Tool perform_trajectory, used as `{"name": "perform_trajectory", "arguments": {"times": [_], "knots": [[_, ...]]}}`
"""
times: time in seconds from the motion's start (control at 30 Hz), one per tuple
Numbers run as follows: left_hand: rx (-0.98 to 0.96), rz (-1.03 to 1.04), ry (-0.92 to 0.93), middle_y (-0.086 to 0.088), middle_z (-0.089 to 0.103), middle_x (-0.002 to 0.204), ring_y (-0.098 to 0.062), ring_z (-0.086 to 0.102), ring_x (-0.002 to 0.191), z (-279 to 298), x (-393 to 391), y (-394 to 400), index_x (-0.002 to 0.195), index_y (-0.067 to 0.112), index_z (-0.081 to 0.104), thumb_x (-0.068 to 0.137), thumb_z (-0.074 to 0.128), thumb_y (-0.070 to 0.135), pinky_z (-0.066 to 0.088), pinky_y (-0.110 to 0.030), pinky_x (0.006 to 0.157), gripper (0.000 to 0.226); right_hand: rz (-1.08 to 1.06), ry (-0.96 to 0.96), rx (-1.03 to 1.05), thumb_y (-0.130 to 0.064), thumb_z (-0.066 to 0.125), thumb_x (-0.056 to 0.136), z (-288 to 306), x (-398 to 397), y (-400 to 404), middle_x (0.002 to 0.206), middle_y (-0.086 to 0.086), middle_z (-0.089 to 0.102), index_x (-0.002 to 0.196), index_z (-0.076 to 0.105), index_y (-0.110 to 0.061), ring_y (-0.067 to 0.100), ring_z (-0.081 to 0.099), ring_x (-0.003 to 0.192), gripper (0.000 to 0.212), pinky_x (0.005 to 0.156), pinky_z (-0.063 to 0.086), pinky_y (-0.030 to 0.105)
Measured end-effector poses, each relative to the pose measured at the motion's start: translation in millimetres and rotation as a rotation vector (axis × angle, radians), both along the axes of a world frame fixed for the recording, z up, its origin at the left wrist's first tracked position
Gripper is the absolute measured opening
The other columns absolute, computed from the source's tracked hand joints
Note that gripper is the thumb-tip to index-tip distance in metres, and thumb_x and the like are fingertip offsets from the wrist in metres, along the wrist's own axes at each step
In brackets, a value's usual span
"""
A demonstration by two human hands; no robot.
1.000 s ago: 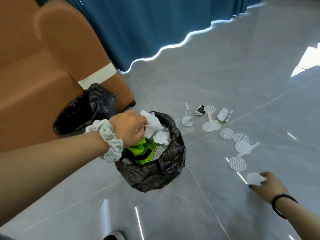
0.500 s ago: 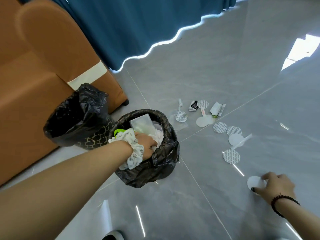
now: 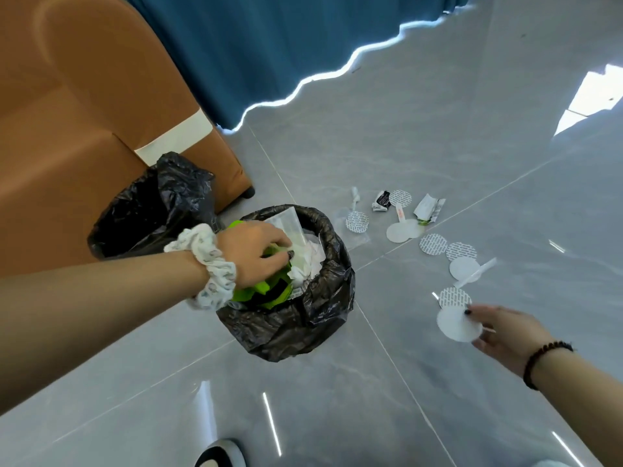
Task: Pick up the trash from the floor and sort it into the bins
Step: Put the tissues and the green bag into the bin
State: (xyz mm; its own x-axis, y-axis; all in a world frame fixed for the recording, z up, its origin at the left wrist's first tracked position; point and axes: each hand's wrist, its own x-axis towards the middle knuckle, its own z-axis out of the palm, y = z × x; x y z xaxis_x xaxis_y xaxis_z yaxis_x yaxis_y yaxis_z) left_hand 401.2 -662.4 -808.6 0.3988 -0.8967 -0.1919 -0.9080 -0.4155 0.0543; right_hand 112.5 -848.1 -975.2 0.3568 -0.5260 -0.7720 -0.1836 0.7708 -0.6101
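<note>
The right hand (image 3: 502,335) has its grip pinching a white disc (image 3: 456,323) just off the floor (image 3: 337,416), likely bound for the near bin (image 3: 323,318), where the left hand (image 3: 256,252) presses loosely curled fingers into trash, probably making room; more discs (image 3: 463,268) lie beyond.

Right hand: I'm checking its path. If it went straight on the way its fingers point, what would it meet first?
The right hand, holding a plain white disc, points up-left toward the patterned disc on the floor. It would probably meet that first, though height is unclear.
</note>
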Motion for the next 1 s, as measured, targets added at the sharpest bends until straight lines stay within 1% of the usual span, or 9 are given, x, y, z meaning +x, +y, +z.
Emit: {"name": "perform_trajectory", "arguments": {"times": [0.13, 0.23, 0.3, 0.43, 0.57, 0.7, 0.8, 0.87, 1.0], "knots": [[-0.189, 0.202, 0.044, -0.002, 0.061, 0.118, -0.021, 0.055, 0.112, 7.5, 13.8, 25.4, 0.115, 0.018, 0.063, 0.076, 0.041, 0.039, 0.035, -0.022, 0.091, 0.049, 0.173, -0.073, -0.156, 0.003, 0.058, 0.087, 66.4, 35.7, 4.0, 0.089, 0.01, 0.063, 0.091, 0.065, -0.006, 0.023, 0.058, 0.076, 0.012, 0.069, 0.048, 0.032], [-0.232, 0.343, 0.086, -0.005, 0.058, 0.122, -0.023, 0.052, 0.116, 4.2, 16.4, 23.6, 0.115, 0.017, 0.062, 0.087, 0.053, 0.028, 0.035, -0.024, 0.094, 0.031, 0.345, -0.088, -0.299, 0.005, 0.058, 0.086, 109.5, 66.6, 9.6, 0.082, 0.008, 0.063, 0.082, 0.064, -0.008, 0.019, 0.058, 0.07, 0.015, 0.065, 0.049, 0.03], [-0.271, 0.331, 0.11, -0.003, 0.057, 0.124, -0.021, 0.052, 0.115, 7.4, 13.5, 6.5, 0.116, 0.018, 0.061, 0.089, 0.056, 0.018, 0.035, -0.022, 0.091, 0.028, 0.477, -0.048, -0.405, 0.003, 0.061, 0.085, 132.1, 90.9, 12.2, 0.085, 0.007, 0.064, 0.081, 0.064, -0.01, 0.017, 0.059, 0.07, 0.014, 0.061, 0.049, 0.027], [-0.357, 0.237, 0.145, 0.003, 0.056, 0.124, -0.014, 0.054, 0.108, 12.3, 2.4, -17.3, 0.119, 0.02, 0.058, 0.089, 0.055, 0.018, 0.035, -0.018, 0.084, 0.03, 0.671, 0.037, -0.673, -0.005, 0.065, 0.084, 165.7, 145.4, 14.7, 0.084, 0.001, 0.062, 0.077, 0.064, -0.015, 0.014, 0.058, 0.078, 0.012, 0.054, 0.049, 0.022], [-0.562, 0.369, 0.355, 0.007, 0.063, 0.113, -0.007, 0.057, 0.104, 4.4, 4.2, -22.0, 0.107, 0.022, 0.061, 0.086, 0.057, 0.009, 0.038, -0.014, 0.083, 0.025, 0.635, -0.006, -0.869, -0.007, 0.064, 0.082, 171.5, 196.3, 24.5, 0.083, 0.001, 0.064, 0.076, 0.064, -0.017, 0.02, 0.065, 0.088, 0.012, 0.077, 0.058, 0.034], [-0.715, 0.443, 0.469, 0.008, 0.063, 0.102, -0.006, 0.059, 0.1, -1.3, -0.1, -26.9, 0.097, 0.022, 0.061, 0.084, 0.057, 0.003, 0.045, -0.021, 0.09, 0.023, 0.724, 0.004, -0.911, -0.011, 0.068, 0.079, 149.5, 211.8, 31.9, 0.079, -0.002, 0.067, 0.075, 0.067, -0.021, 0.016, 0.066, 0.082, 0.01, 0.082, 0.057, 0.033], [-0.607, 0.299, 0.407, 0.014, 0.061, 0.102, 0.0, 0.054, 0.096, -7.0, -16.7, -17.0, 0.098, 0.026, 0.062, 0.083, 0.057, 0.009, 0.037, -0.009, 0.084, 0.023, 0.603, 0.048, -1.0, -0.01, 0.065, 0.08, 134.9, 202.2, 10.6, 0.075, -0.004, 0.067, 0.073, 0.067, -0.025, 0.013, 0.063, 0.075, 0.016, 0.079, 0.056, 0.03], [-0.464, 0.112, 0.389, 0.017, 0.059, 0.096, 0.001, 0.053, 0.087, -8.2, -30.3, -11.6, 0.096, 0.027, 0.064, 0.082, 0.053, 0.022, 0.035, -0.005, 0.076, 0.019, 0.463, 0.088, -0.985, -0.005, 0.061, 0.081, 125.7, 188.6, -13.2, 0.079, 0.004, 0.069, 0.069, 0.065, -0.023, 0.017, 0.062, 0.073, 0.023, 0.074, 0.056, 0.03], [-0.208, -0.18, 0.249, 0.008, 0.053, 0.122, -0.013, 0.047, 0.116, -26.3, -48.8, -15.1, 0.116, 0.024, 0.057, 0.079, 0.041, 0.036, 0.038, -0.031, 0.1, 0.042, 0.413, 0.284, -0.878, -0.001, 0.056, 0.081, 87.0, 143.5, -50.2, 0.089, 0.015, 0.069, 0.073, 0.065, -0.016, 0.021, 0.061, 0.073, 0.019, 0.073, 0.056, 0.034]]}}
